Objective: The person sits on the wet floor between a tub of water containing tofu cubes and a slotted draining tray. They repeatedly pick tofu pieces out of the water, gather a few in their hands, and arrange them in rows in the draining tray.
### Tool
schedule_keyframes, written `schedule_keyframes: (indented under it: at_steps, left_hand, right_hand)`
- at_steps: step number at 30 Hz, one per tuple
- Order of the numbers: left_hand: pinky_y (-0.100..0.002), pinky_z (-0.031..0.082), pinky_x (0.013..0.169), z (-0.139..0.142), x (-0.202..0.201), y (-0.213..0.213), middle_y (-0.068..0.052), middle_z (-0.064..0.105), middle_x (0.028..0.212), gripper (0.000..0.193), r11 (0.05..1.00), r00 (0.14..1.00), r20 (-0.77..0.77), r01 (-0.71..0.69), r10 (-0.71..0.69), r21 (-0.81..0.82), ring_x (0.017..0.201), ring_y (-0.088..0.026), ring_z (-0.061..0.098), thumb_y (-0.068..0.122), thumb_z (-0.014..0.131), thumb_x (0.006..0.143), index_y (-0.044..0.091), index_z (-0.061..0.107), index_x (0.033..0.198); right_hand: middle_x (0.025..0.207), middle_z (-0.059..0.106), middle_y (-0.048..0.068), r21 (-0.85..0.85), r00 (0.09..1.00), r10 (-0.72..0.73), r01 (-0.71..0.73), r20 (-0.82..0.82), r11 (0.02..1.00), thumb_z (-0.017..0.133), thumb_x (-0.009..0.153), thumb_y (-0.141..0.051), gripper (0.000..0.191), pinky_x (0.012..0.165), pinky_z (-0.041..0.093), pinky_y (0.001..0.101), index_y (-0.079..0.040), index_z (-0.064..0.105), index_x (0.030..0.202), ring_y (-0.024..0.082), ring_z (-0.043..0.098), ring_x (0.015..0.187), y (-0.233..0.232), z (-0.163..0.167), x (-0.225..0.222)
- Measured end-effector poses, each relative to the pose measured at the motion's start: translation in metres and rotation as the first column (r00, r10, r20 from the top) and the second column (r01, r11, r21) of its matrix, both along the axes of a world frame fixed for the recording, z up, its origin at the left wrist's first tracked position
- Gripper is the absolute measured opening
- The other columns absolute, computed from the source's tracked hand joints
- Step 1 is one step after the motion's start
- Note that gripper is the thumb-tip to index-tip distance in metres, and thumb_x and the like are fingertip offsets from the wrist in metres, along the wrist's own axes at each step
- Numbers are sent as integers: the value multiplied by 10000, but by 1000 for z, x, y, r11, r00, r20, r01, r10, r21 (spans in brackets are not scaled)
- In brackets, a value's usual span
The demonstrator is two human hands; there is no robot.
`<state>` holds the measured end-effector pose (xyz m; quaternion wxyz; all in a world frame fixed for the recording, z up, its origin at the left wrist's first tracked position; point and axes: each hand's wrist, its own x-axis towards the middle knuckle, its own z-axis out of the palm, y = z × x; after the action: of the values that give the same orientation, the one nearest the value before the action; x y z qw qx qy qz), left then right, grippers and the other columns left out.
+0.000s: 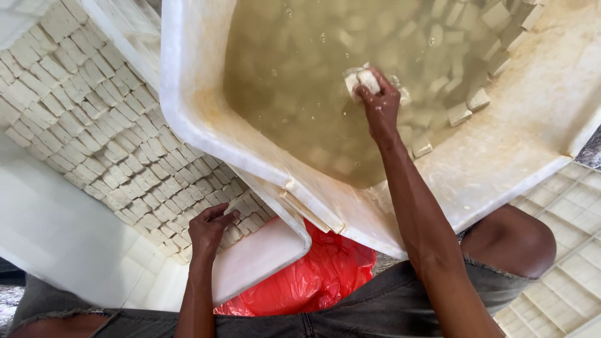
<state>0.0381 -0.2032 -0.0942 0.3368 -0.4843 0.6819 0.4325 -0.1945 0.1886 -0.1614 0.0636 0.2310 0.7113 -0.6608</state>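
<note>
Hands: two, both bare, reaching up from the bottom of the view.
Right hand (379, 100): dipped at the water's surface in the big tub, fingers (375, 84) closed around two pale tofu blocks (361, 81), held just at the waterline.
Left hand (211, 230): resting on the near edge of the packed tray, fingers (226, 216) curled loosely onto a cube in the last row; firm grip or mere touch, cannot tell.
Tubs: one large white plastic tub (200, 119), tilted toward the viewer, filled with cloudy yellowish water.
Loose cubes in tub (466, 103): too many to count; dozens sunk and blurred under the water, roughly ten clearer ones piled against the far right wall.
Trays: one white tray (62, 231) at left, holding tightly packed tofu cubes (106, 125) in slanted rows, far beyond counting; near corner of the tray bare.
Red plastic bag (319, 275): one, crumpled, wedged beneath the tub's corner and above the lap.
Grid crate (563, 250): one, cream-coloured, at lower right, just beside the right knee.
Shorts (375, 307): grey denim, frayed hem, across the bottom.
In the way: tub rim overlapping the tray's right side, hiding part of the rows; right forearm crossing over the tub's near wall.
</note>
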Motion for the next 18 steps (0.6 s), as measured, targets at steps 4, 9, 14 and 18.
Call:
schedule_keyframes:
  at_steps: [4, 9, 14, 18]
  left_hand:
    - [-294, 547, 809, 1, -3, 1, -117, 776, 1013, 487, 1000, 1000, -18, -21, 21, 23, 886, -163, 712, 148, 892, 739, 5, 758, 1185]
    - [-288, 543, 815, -3, -7, 1, -143, 797, 974, 490, 998, 998, 33, -50, 50, 22, 873, -165, 708, 127, 896, 733, 1, 759, 1186]
    - [-288, 557, 835, -7, -10, -2, -147, 793, 985, 498, 996, 996, 34, -81, 80, 46, 894, -166, 728, 130, 894, 732, -7, 750, 1188]
    - [-304, 566, 827, -9, -13, -5, -143, 793, 987, 506, 996, 995, 56, -81, 79, 41, 904, -180, 728, 139, 896, 724, 0, 751, 1189]
  right_hand:
    - [1257, 692, 156, 266, 965, 208, -161, -158, 950, 797, 954, -45, 429, 863, 672, 308, -48, 668, 1363, 212, 735, 1053, -25, -13, -32]
    - [1271, 621, 202, 658, 887, 328, -37, -326, 752, 783, 893, -36, 513, 936, 640, 374, -79, 661, 1389, 269, 671, 1137, -85, -37, -41]
    - [1369, 648, 56, 824, 853, 418, 23, -312, 566, 762, 847, -32, 766, 1100, 544, 512, -155, 485, 1551, 336, 566, 1272, -102, -55, -34]
    - [1417, 629, 59, 816, 737, 570, -43, -364, 576, 756, 893, -31, 764, 1107, 555, 480, -189, 431, 1566, 337, 556, 1295, -101, -68, -46]
